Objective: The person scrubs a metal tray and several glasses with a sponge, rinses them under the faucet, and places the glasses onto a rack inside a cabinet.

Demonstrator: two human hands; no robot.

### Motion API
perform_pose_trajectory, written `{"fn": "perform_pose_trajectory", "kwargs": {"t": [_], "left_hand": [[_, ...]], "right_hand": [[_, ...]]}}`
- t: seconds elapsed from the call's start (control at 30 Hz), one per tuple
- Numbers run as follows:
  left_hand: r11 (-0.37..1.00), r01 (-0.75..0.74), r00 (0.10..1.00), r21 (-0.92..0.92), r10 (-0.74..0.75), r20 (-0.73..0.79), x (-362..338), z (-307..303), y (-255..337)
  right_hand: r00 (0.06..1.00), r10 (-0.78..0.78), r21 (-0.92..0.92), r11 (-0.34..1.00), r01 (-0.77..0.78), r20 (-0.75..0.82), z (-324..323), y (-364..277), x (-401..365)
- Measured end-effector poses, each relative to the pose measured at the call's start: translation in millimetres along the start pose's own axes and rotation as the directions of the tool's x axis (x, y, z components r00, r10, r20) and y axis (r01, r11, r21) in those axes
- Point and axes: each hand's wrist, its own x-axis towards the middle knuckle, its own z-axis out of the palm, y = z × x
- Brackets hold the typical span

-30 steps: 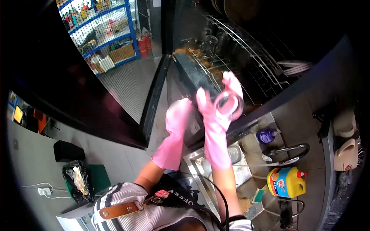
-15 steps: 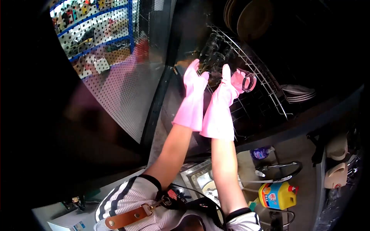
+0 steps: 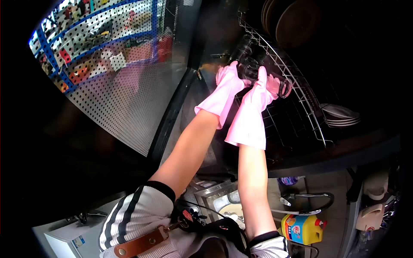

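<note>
Both my hands wear pink rubber gloves and reach into a dark cabinet with a wire dish rack. My right hand has its fingers wrapped round a clear drinking glass, whose round rim shows past the fingers on the right; its thumb points up. Just left of it, my left hand has finger and thumb apart, their tips right at several clear glasses in the rack. Part of the left fingers is hidden behind the hand.
Plates stand at the upper right, and stacked white dishes lie at the right. On the left is a perforated metal door. Below are a sink, a curved faucet and a yellow detergent jug.
My left hand has turned and moved right, in toward the glasses and closer to my right hand. My right hand keeps hold of the drinking glass. The view has shifted slightly.
</note>
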Motion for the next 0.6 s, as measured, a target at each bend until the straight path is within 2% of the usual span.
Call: {"fn": "perform_pose_trajectory", "kwargs": {"t": [0.03, 0.1, 0.23, 0.27, 0.37, 0.43, 0.47, 0.6], "left_hand": [[1.0, 0.009, 1.0, 0.024, -0.009, -0.025, -2, 3, 1], [0.997, 0.032, 0.996, 0.065, -0.027, -0.081, -7, 10, 3], [0.999, 0.025, 0.98, -0.034, -0.031, -0.197, -3, 37, -13], [0.997, 0.071, 0.986, -0.039, -0.076, -0.145, -3, 36, -11], [0.998, 0.05, 0.993, -0.032, -0.053, -0.109, -2, 33, -9], [0.999, 0.041, 0.985, 0.003, -0.04, -0.166, -2, 40, -11], [0.999, 0.037, 0.981, 0.011, -0.035, -0.189, -4, 40, -9], [0.999, 0.029, 0.967, 0.041, -0.018, -0.254, -3, 44, -10]], "right_hand": [[0.999, 0.041, 0.025, 0.999, -0.04, -0.031, 2, -4, -2], [0.999, -0.039, 0.036, 0.999, 0.041, -0.037, 2, 17, 9], [0.993, -0.102, -0.087, 0.991, 0.106, 0.054, -3, 36, 26], [0.992, -0.097, -0.071, 0.992, 0.103, 0.079, -1, 31, 27], [1.0, -0.009, -0.053, 0.999, 0.009, -0.007, 10, 22, 26], [0.997, 0.002, -0.054, 0.999, -0.007, -0.075, 17, 20, 23], [0.997, 0.066, -0.12, 0.99, -0.071, -0.048, 14, 20, 24], [0.998, 0.056, -0.001, 0.998, -0.056, 0.004, 14, 20, 21]]}}
